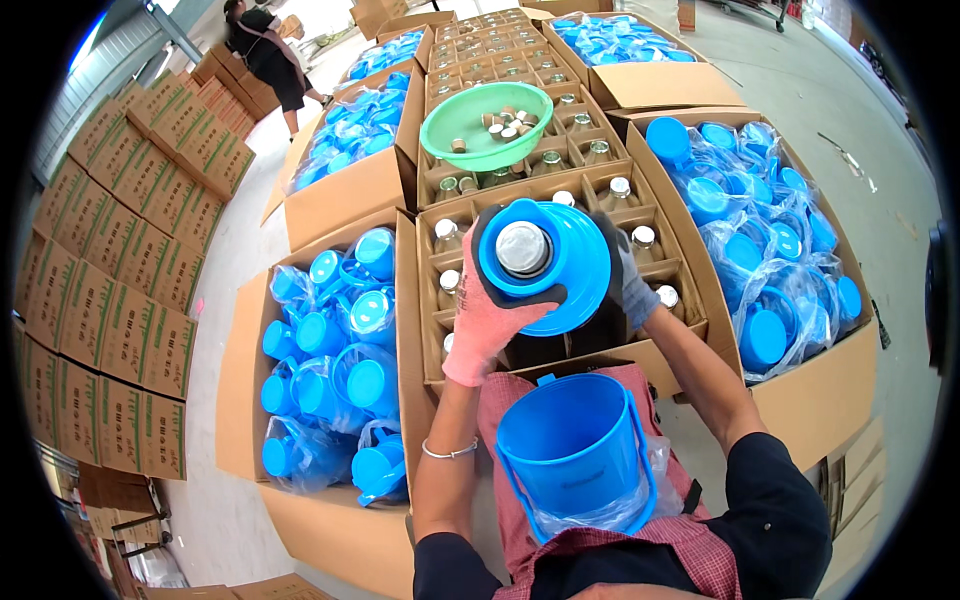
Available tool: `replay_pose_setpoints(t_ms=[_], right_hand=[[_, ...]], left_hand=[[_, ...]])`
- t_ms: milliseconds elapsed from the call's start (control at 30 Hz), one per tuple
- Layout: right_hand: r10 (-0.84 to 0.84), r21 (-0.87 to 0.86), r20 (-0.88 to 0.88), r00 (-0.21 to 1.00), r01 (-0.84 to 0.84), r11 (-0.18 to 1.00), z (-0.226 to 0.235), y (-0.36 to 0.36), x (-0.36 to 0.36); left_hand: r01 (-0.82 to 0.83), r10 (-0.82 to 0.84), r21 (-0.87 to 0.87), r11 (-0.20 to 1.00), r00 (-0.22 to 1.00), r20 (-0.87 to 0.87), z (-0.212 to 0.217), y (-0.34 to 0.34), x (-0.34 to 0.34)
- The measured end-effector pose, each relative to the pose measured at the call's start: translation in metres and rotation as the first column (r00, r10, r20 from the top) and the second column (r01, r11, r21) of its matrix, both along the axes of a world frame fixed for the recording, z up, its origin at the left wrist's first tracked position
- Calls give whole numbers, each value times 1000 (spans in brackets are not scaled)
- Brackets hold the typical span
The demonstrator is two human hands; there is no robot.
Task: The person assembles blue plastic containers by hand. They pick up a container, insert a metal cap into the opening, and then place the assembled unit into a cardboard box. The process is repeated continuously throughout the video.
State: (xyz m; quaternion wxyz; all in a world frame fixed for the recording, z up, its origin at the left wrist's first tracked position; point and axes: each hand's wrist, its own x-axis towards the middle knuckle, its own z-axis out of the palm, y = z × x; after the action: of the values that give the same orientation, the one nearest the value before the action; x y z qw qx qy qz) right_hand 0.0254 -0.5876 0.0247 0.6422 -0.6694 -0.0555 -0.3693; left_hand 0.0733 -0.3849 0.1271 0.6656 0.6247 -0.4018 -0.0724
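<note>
Frame centre: both hands closed around a blue flask shell (556, 268) with a silvery glass liner (523, 247) seated inside. Left hand (487, 310), pink glove, grips the lower-left rim; right hand (624, 280), grey glove, wraps the right side. Long axis runs roughly toward the camera — open end faces up (tilted slightly to upper left). It's held above the divided liner carton (690, 300). Blue bucket-like shell (573, 445) sits on the lap — lower centre. Green bowl (486, 125) of stoppers at upper centre.
</note>
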Motion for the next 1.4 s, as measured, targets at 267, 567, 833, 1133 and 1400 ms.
replay_pose_setpoints(t_ms=[267, 567, 833, 1133, 1400], right_hand=[[436, 641, -7, 900, -331, 692, -25, -20, 16], [108, 355, -319, 942, 13, 935, -75, -21, 30], [513, 795, -235, 826, -140, 590, -99, 17, -9], [585, 510, -167, 794, -438, 740, 48, 5, -70], [629, 561, -83, 773, -485, 671, 43, 5, -79]], left_hand=[[131, -160, 158, 979, 969, 187, 4, 2, 15], [35, -35, 51, 998, 999, 0, -15, 30, 36], [-223, 152, -269, 937, 953, -261, -76, 77, 38], [-325, 194, -532, 782, 938, -288, 0, 109, 26], [-372, 334, -530, 762, 927, -170, 27, 109, 7]])
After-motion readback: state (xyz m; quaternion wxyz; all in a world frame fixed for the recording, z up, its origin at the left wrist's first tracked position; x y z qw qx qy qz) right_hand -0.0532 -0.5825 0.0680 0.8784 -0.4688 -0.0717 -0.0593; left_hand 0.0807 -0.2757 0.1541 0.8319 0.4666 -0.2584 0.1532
